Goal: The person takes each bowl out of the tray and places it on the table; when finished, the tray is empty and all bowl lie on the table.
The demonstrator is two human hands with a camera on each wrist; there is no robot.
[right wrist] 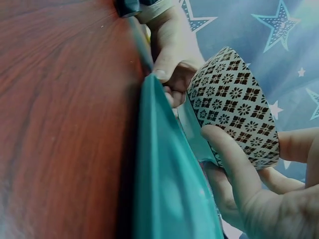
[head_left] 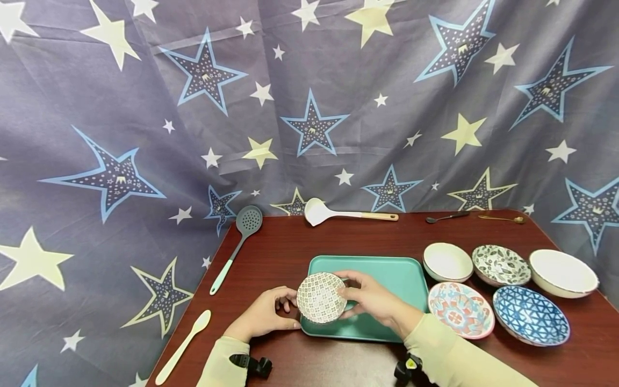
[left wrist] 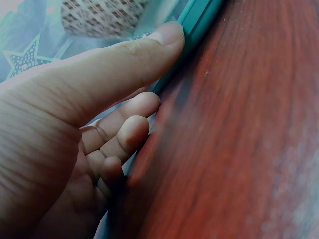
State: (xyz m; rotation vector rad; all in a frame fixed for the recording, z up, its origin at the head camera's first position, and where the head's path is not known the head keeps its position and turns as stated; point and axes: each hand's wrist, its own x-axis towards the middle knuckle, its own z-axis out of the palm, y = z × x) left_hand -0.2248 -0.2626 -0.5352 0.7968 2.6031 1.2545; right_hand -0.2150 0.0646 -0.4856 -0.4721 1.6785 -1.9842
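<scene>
A small bowl (head_left: 321, 297) with a brown-and-white lattice pattern is over the left end of the teal tray (head_left: 387, 336). My right hand (head_left: 374, 303) grips it from the right; in the right wrist view, the fingers and thumb are spread round the patterned outside of the bowl (right wrist: 234, 109). At the tray's near left corner is my left hand (head_left: 266, 312), its thumb at the rim and its other fingers loosely curled. The left wrist view has that thumb beside the tray's edge (left wrist: 199, 22), with the bowl partly cut off behind.
Right of the tray stand a white bowl (head_left: 448, 262), a leaf-patterned bowl (head_left: 501, 265), a larger white bowl (head_left: 563, 272), a pink-and-blue bowl (head_left: 461, 310) and a blue bowl (head_left: 532, 315). Around lie a slotted skimmer (head_left: 249, 220), a cream spoon (head_left: 184, 346), a white ladle (head_left: 316, 212) and two small spoons (head_left: 447, 217).
</scene>
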